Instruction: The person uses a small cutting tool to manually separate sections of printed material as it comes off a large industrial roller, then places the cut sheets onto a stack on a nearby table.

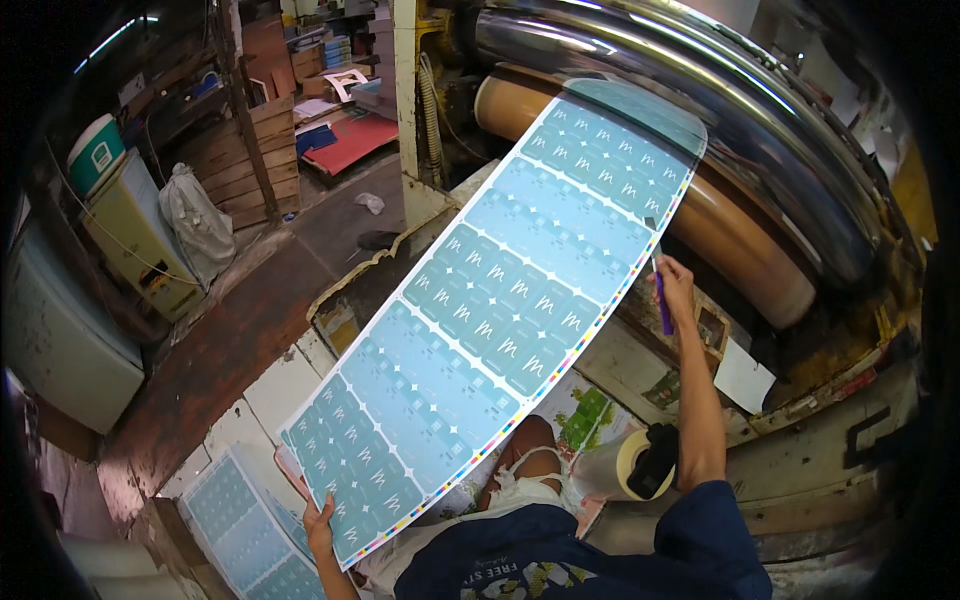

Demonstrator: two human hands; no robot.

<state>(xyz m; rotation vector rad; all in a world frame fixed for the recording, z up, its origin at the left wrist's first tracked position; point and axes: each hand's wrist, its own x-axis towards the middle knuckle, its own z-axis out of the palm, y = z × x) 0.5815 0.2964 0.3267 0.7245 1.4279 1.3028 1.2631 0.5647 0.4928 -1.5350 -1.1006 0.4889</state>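
A long printed sheet [480, 330] in teal and pale blue, with a strip of colour patches along its right edge, slopes down from the rollers toward me. Its far end curls up under the shiny metal roller [700, 75]. My left hand [319, 528] is closed on the sheet's near left corner, thumb on top. Over by the sheet's right edge, my right hand [674, 287] grips a purple-handled knife [664, 305]. The knife's thin blade reaches up to the edge, near the colour strip. Whether it touches the sheet I cannot tell.
A brown roller [740, 240] lies below the metal one. Similar printed sheets [235, 515] rest at lower left. By my right side stands a roll [632, 468] with a black object [657, 462] on it. Farther left are a sack [195, 220] and a cooler jug [97, 155].
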